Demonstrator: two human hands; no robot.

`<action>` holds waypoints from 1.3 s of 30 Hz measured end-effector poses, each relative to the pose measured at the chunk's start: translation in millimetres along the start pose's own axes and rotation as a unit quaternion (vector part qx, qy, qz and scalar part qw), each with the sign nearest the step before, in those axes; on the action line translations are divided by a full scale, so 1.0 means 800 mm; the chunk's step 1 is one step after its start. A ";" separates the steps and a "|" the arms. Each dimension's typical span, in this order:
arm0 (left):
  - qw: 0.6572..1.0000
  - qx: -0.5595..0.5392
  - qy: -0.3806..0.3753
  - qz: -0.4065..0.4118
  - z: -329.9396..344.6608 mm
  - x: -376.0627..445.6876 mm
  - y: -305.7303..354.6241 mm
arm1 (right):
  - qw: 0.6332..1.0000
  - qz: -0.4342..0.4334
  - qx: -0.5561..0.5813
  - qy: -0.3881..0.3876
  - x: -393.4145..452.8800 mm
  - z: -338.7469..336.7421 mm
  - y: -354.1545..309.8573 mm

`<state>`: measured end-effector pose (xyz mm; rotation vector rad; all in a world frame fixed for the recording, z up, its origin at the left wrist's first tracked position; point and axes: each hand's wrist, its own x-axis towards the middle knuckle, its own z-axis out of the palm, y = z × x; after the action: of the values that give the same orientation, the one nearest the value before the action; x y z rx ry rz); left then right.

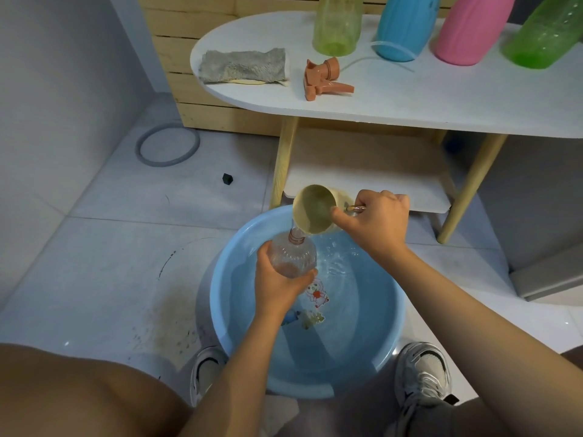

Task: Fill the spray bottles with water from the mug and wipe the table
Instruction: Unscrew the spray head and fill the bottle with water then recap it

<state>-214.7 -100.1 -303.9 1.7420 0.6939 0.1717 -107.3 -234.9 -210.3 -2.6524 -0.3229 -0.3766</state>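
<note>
Tilted mug (pixel 314 209) pours water into clear bottle (pixel 291 255) over basin (pixel 220 294).

White oval table (pixel 394 99) on wooden legs, lower shelf (pixel 362 184) under it. On top: grey cloth (pixel 243 65) at left, orange spray head (pixel 325 79) lying on its side beside it, then four bottles along the back, yellow-green (pixel 337 26), blue (pixel 405 26), pink (pixel 470 29), green (pixel 549 36). Tiled floor (pixel 94 263) carries blue basin (pixel 220 294) with water, grey ring (pixel 167 144), small black cube (pixel 227 179).
</note>
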 end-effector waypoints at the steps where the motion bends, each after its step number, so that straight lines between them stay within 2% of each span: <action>1: 1.000 -0.001 -0.001 0.001 0.000 0.000 0.000 | 1.000 -0.003 -0.001 0.005 0.000 0.000 0.000; 17: 1.000 -0.005 -0.002 -0.001 0.001 -0.002 0.004 | 0.998 -0.037 -0.012 0.056 0.001 0.000 0.000; 27: 1.000 -0.009 -0.006 -0.011 0.003 0.000 0.002 | 0.998 -0.034 -0.025 0.048 0.002 -0.001 -0.001; 39: 1.000 -0.010 -0.007 -0.011 0.004 0.000 0.004 | 0.993 -0.052 -0.028 0.101 0.004 0.002 -0.002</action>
<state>-212.4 -103.4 -301.9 1.7141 0.6999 0.1506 -104.5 -232.6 -209.9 -2.6286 -0.3913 -0.6912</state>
